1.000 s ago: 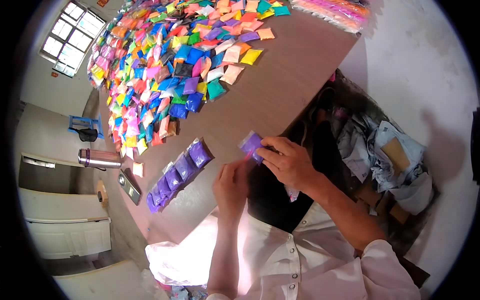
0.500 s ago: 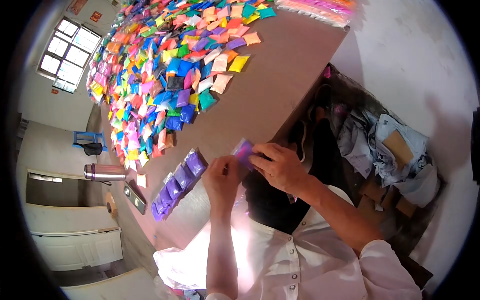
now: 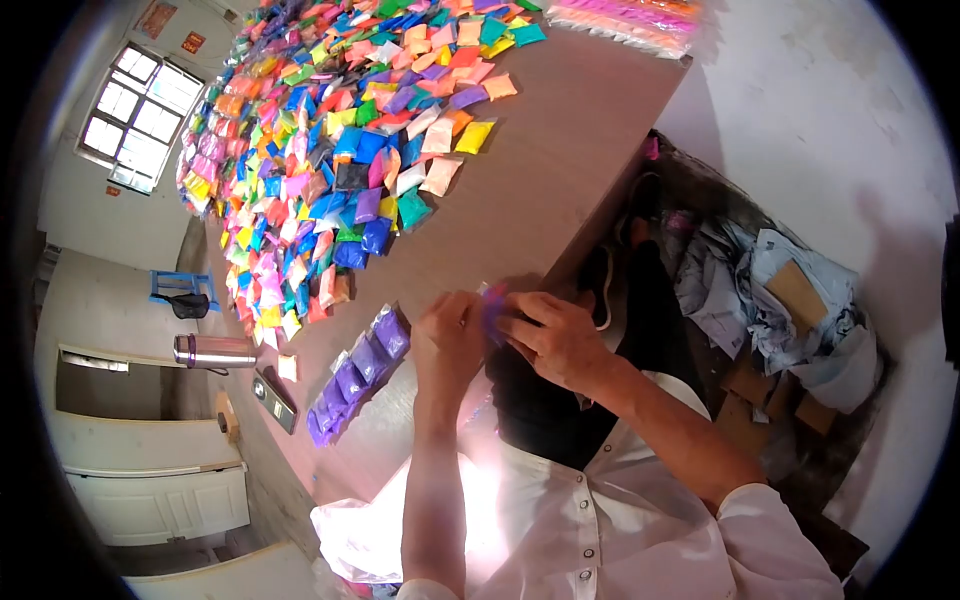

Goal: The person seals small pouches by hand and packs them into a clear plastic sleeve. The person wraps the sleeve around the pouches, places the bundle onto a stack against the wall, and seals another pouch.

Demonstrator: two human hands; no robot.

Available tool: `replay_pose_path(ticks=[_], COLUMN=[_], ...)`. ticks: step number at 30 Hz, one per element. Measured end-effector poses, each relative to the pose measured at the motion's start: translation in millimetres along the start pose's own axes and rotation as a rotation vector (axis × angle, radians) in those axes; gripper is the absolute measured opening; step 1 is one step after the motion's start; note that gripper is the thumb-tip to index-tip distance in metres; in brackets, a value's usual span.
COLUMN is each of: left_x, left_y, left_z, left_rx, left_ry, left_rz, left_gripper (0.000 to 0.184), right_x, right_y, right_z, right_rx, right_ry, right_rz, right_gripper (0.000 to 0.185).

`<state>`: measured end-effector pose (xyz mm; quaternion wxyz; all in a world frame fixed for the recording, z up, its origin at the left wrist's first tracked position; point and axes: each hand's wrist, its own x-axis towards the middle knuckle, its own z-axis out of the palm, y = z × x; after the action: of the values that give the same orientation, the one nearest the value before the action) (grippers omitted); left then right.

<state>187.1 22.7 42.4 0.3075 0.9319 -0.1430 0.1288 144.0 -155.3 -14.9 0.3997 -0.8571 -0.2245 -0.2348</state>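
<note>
And here, at the centre of the frame, my right hand (image 3: pixel 560 338) has a purple packet (image 3: pixel 493 315) pinched between thumb and fingers. My left hand (image 3: pixel 450 325) is right beside it, fingers curled in; whether they grip the packet's near side, I can't tell, as it's blurred there. I've got it up over my lap, just off the table's edge, probably so both hands can work around it without brushing anything.

Just left of my left wrist, there's a slanting row of purple packets (image 3: pixel 352 376), lapped one over the next. That lapping looks meant to keep one colour together, tight and within easy reach. Its upper end sits near my left hand, so that's the side to watch for a knock.

Further out at left lie a lone peach packet (image 3: pixel 288 368), a phone (image 3: pixel 273 401) and a metal flask (image 3: pixel 215 351) on its side, all near the table's far-left edge. Up and left spreads the mixed-colour heap (image 3: pixel 340 150), and a broad strip of brown tabletop (image 3: pixel 540 150) runs between it and me, good room for sliding a hand. At top right, bagged strips (image 3: pixel 625 28) lie along the edge; past it, right of frame, crumpled bags (image 3: pixel 790 310) fill the floor.
</note>
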Motion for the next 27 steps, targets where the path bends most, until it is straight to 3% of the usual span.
replay_pose_path(ticks=[9, 15, 21, 25, 27], left_x=[9, -30, -39, -50, -54], left_y=[-20, -2, -30, -17, -7], left_z=[-1, -7, 0, -6, -11], left_rx=[0.144, -0.089, 0.065, -0.103, -0.146], left_ry=[0.008, 0.001, 0.136, 0.217, 0.245], left_rz=[0.048, -0.151, -0.145, -0.21, -0.242], left_gripper=[0.006, 0.009, 0.008, 0.011, 0.012], right_x=[-1, -3, 0, -1, -1], right_y=[-4, -5, -4, -9, -13], right_z=[-1, 5, 5, 0, 0], right_rx=[-0.003, -0.02, -0.013, -0.024, 0.069], right_ry=[0.023, 0.032, 0.038, 0.067, 0.134], right_rz=[0.008, 0.029, 0.018, 0.042, 0.167], right_gripper=[0.029, 0.03, 0.033, 0.03, 0.028])
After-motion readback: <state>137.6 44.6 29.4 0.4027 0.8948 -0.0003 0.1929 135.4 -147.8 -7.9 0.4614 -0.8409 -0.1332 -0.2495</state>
